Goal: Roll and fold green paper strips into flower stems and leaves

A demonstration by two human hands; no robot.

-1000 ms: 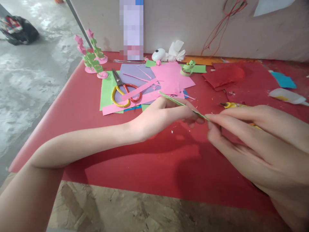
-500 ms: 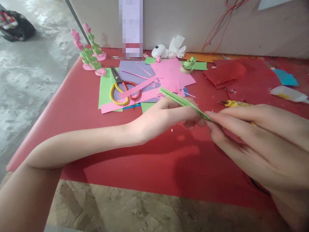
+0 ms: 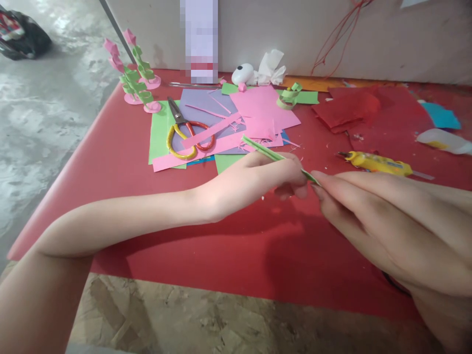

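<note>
Head view. We hold a narrow green paper strip (image 3: 275, 156) between both hands, above the red table cover (image 3: 206, 255). Our left hand (image 3: 265, 174) pinches the strip near its middle, fingers closed around it, so that the free far-left end projects upward and away toward the paper pile. Our right hand (image 3: 372, 216) grips the near-right end between thumb and fingertips, closed tight on the tip. We judge that the two-point grip keeps the thin strip taut and straight; held at one end only, it would likely droop.

The strip sits in the air, just near of the stack of coloured paper sheets (image 3: 236, 123), not touching it as far as we can tell.

On the stack lie scissors (image 3: 186, 135) with yellow and red handles, blades pointing far-left, partly covered by a pink strip (image 3: 212, 132). At the far left corner stand three paper stems (image 3: 134, 78) with green spiral leaves and pink tops, each on a pink base, set well apart from the working area.

To the right, a yellow glue gun (image 3: 376, 163) lies on the cover, just beyond our right hand and within easy reach. A curled green strip (image 3: 289, 96) rests at the far edge of the stack. Red paper pieces (image 3: 346, 110) lie far right, and a white bottle (image 3: 442, 141) lies on its side at the right edge.
</note>
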